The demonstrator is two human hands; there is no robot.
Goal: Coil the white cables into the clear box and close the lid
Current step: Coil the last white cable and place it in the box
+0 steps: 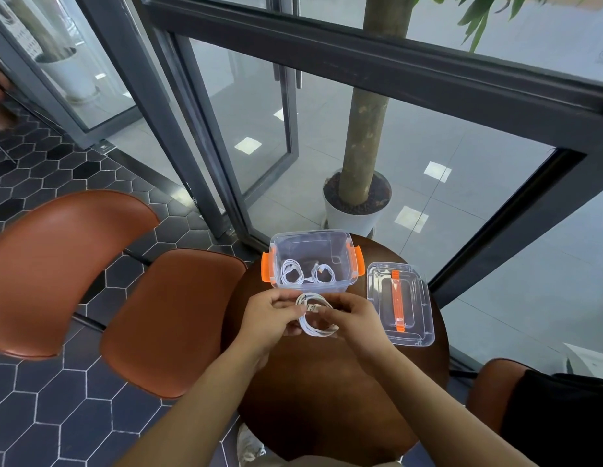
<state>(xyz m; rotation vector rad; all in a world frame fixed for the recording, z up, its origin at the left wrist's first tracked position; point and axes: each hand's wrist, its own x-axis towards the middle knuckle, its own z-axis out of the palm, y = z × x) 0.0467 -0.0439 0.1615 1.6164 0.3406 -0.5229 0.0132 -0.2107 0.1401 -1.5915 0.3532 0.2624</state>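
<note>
Head view: both hands grasp one coiled cable (313,330) just off the table (327,399), at 6 o'clock of the box (312,233). The left hand (266,315) pinches the loops; the right hand (355,320) pinches near the plug. Two coils (291,271) lie inside the box. The lid (377,298) lies at 3 o'clock of the hands. The cable looks light, limp and springy, so hold it across all the loops.
</note>
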